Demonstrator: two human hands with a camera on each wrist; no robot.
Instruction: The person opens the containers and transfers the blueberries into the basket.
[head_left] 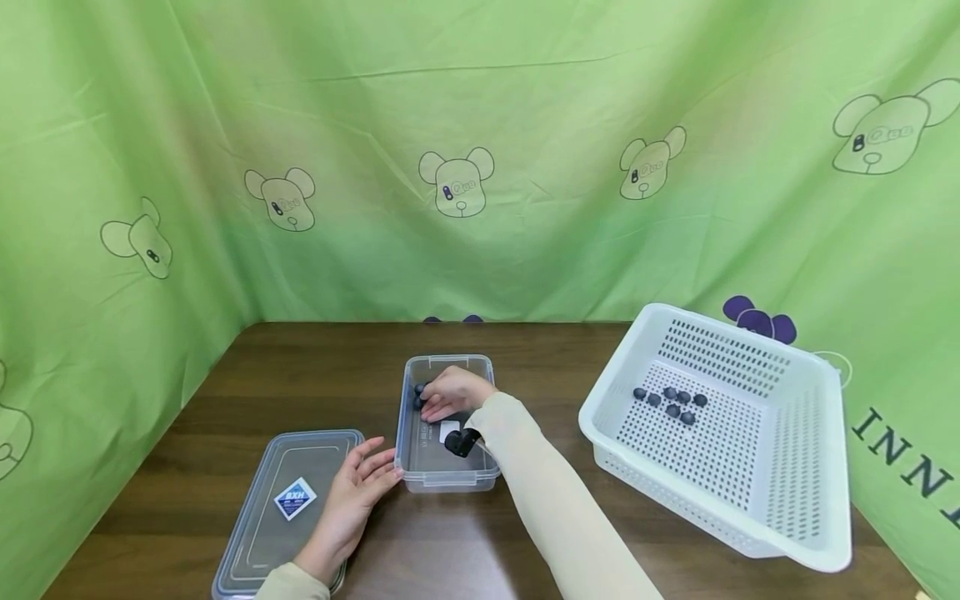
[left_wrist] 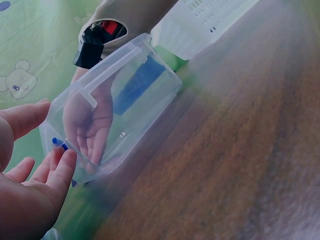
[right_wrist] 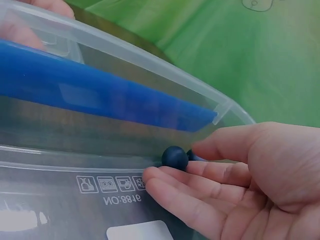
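Observation:
A clear plastic container (head_left: 447,481) with blue side clasps stands on the table. My right hand (head_left: 455,392) reaches down inside it, fingers loosely extended. Two blueberries (right_wrist: 175,158) lie at its far left wall, by the right fingertips; the rear one is partly hidden behind the thumb and fingers. My left hand (head_left: 360,487) is at the container's near left corner, fingers spread, fingertips at the wall. In the left wrist view, the right hand (left_wrist: 90,127) shows through the clear wall.
A clear lid-covered box (head_left: 258,533) with a blue diamond label lies at left, partly under the left forearm. At right stands a white perforated basket (head_left: 810,433) holding several blueberries (head_left: 672,410). A green curtain (head_left: 360,275) hangs behind the wooden table (head_left: 330,375).

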